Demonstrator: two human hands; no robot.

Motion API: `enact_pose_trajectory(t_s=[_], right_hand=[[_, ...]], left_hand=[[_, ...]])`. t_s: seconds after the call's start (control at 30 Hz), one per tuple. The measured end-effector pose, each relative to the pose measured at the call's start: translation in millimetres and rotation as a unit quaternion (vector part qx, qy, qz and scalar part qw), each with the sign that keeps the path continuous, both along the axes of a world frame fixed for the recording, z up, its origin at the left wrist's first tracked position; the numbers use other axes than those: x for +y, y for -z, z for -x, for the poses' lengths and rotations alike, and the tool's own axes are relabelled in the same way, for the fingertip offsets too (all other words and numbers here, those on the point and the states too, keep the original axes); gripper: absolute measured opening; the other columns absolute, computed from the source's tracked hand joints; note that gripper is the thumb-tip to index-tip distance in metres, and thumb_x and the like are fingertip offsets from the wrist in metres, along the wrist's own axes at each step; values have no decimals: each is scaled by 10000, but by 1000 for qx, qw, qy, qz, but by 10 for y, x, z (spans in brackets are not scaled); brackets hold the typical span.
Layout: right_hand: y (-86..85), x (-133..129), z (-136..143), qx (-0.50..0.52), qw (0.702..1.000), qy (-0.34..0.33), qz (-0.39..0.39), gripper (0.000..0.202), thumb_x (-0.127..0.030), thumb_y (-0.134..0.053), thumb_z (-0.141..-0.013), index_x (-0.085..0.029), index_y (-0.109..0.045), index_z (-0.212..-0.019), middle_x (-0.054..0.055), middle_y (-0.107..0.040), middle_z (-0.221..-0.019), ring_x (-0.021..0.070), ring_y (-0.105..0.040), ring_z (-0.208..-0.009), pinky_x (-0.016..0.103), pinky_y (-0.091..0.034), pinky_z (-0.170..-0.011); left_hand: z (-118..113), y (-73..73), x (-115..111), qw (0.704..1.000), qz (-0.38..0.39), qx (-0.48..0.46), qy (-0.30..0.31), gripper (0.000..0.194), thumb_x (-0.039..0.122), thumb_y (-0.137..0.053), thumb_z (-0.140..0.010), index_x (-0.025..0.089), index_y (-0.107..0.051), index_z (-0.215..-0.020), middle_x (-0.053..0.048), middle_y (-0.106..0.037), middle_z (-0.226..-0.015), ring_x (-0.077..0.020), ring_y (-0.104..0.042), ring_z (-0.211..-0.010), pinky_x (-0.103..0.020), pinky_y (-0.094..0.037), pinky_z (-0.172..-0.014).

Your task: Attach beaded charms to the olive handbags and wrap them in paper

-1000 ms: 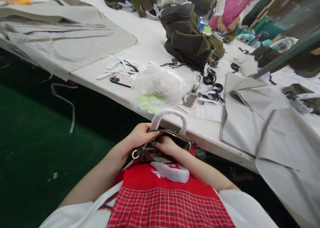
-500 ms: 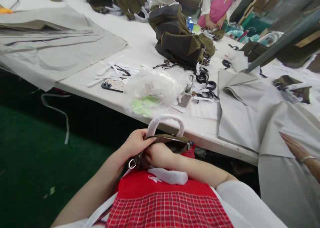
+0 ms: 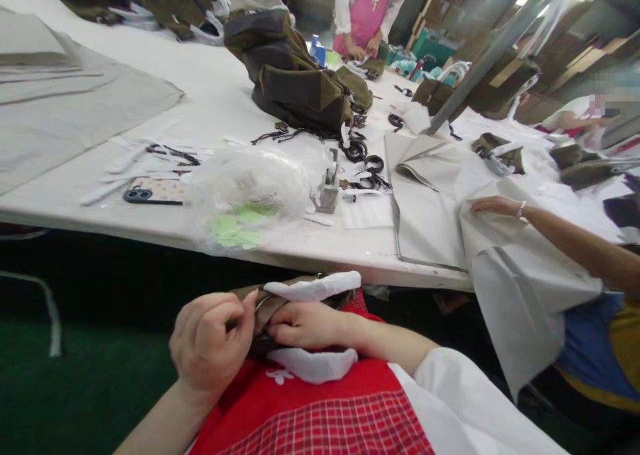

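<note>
An olive bag (image 3: pixel 265 303) with two white-wrapped handles (image 3: pixel 320 287) rests against my red apron, below the table's front edge. At the bag's left end my left hand (image 3: pixel 213 338) is closed, thumb and forefinger pinched at the open edge; whatever small thing it pinches cannot be made out. My right hand (image 3: pixel 305 323) lies between the two handles, its curled fingers gripping the bag's opening. The fingertips are partly hidden inside the bag.
The white table (image 3: pixel 200 118) holds a clear plastic bag (image 3: pixel 260 188) with green pieces, a phone (image 3: pixel 154 190), black straps, a metal block, grey sheets (image 3: pixel 425 208) and a pile of olive bags (image 3: pixel 300 85). At right a co-worker's hand (image 3: pixel 500 206) holds grey sheet; another person stands behind.
My left hand has lifted off to the left and closed into a pinch. The upper handle has flopped down over the bag. The view has turned right, and the co-worker's hand has raised the grey sheet.
</note>
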State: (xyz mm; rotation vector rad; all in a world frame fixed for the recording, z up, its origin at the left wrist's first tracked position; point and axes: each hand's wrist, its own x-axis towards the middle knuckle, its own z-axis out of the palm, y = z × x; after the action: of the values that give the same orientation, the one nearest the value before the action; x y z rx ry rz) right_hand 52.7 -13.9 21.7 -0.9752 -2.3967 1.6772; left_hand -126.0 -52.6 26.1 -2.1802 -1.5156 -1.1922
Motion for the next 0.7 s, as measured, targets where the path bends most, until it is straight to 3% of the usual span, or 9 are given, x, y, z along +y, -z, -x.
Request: enact_pose_trajectory(t_s=[0.07, 0.17, 0.23, 0.3, 0.43, 0.53, 0.6, 0.7], right_hand=[[-127, 1, -67, 15, 999, 15, 27, 192, -120, -543, -832, -217, -606, -679, -30, -613, -677, 118, -550, -639, 209, -435, -602], [-303, -16, -144, 28, 993, 75, 92, 197, -129, -569, -811, -218, -573, -634, -22, -569, -603, 123, -513, -576, 231, -410, -537], [-387, -41, -186, 49, 977, 108, 176, 227, -134, -513, -834, -208, -550, -623, -33, -510, -524, 101, -442, -469, 229, -365, -452], [-441, -56, -217, 67, 961, 130, 235, 244, -139, -463, -852, -194, -549, -630, -53, -460, -462, 79, -391, -399, 207, -329, -406], [-496, -21, -214, 67, 965, 112, 227, 259, -218, -456, -899, -170, -565, -669, -69, -462, -426, 63, -409, -379, 171, -345, -424], [-556, 18, -174, 35, 990, 66, 122, 347, -339, -431, -952, -164, -585, -694, -41, -524, -474, 81, -478, -435, 189, -403, -492], [-626, 30, -166, 15, 994, 87, -62, 345, -365, -440, -957, -163, -628, -748, 9, -626, -617, 115, -571, -580, 228, -459, -617], [-720, 58, -201, 23, 931, 136, -338, 246, -328, -487, -943, -182, -680, -984, 91, -689, -1036, 201, -614, -979, 337, -447, -913]], left_hand=[[-12, -91, -40, 996, 22, 4, 82, 205, 103, -706, -756, 196, -562, -868, -44, -699, -813, -191, -667, -801, -322, -539, -782], [-31, -245, -61, 965, 154, 42, 210, 275, 119, -587, -824, 173, -598, -1093, -100, -682, -1161, -234, -621, -1093, -381, -496, -966], [-22, -298, -42, 949, 213, 80, 220, 355, 169, -544, -848, 170, -584, -1201, -108, -621, -1288, -255, -586, -1161, -410, -474, -1002], [-2, -303, -13, 944, 232, 104, 211, 341, 224, -532, -871, 168, -597, -1201, -108, -635, -1262, -252, -610, -1111, -393, -500, -955], [10, -237, 28, 940, 238, 122, 212, 245, 281, -460, -939, 160, -652, -1028, -92, -702, -1049, -213, -659, -921, -330, -531, -802], [3, -157, 45, 933, 275, 110, 205, 290, 303, -403, -963, 176, -648, -873, -56, -689, -867, -180, -642, -767, -284, -505, -669], [31, -119, 42, 926, 305, 91, 203, 308, 317, -390, -967, 184, -630, -825, -31, -654, -783, -164, -614, -711, -263, -473, -624], [163, -166, -21, 919, 333, 56, 201, 299, 326, -397, -966, 188, -606, -804, -15, -628, -756, -151, -591, -702, -248, -446, -629]])
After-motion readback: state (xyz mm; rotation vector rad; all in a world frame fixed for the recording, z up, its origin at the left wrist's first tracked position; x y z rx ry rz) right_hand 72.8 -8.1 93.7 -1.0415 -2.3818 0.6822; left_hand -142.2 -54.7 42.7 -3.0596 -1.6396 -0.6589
